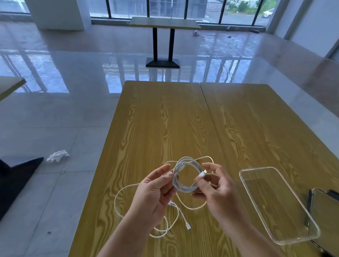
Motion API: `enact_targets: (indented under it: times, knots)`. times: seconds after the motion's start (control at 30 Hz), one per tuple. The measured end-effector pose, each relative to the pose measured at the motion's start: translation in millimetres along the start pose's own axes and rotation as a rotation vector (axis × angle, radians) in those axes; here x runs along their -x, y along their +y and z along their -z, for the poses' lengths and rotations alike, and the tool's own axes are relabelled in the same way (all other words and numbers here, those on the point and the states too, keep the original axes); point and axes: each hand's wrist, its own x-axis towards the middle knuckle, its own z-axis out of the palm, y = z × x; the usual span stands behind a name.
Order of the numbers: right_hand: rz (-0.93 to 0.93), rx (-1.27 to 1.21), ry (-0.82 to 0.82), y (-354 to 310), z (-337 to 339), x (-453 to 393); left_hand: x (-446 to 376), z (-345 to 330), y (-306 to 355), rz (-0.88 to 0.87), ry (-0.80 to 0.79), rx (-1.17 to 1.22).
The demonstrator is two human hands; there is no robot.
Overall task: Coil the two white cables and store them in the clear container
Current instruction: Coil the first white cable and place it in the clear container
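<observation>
Above table (165, 116) centre, hands (182, 191) gripping coiled cable (183, 175)

No readable text, labels, brands or numbers anywhere you look: nothing printed on the white cables (183, 175), the clear container (275, 204) or the bench (165, 118).
</observation>
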Motion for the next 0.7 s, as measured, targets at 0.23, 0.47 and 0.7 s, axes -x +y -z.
enact_targets:
  times: [0.23,0.47,0.7]
  knots:
    - [-0.158,-0.079,0.081,15,37,5,-2,-11,-27,-0.022,-0.048,-0.288]
    - [-0.256,-0.193,0.159,26,81,1,-19,-38,-57,0.004,-0.031,-0.416]
    - [-0.317,-0.265,0.209,39,140,-12,-46,-80,-99,0.052,-0.016,-0.569]
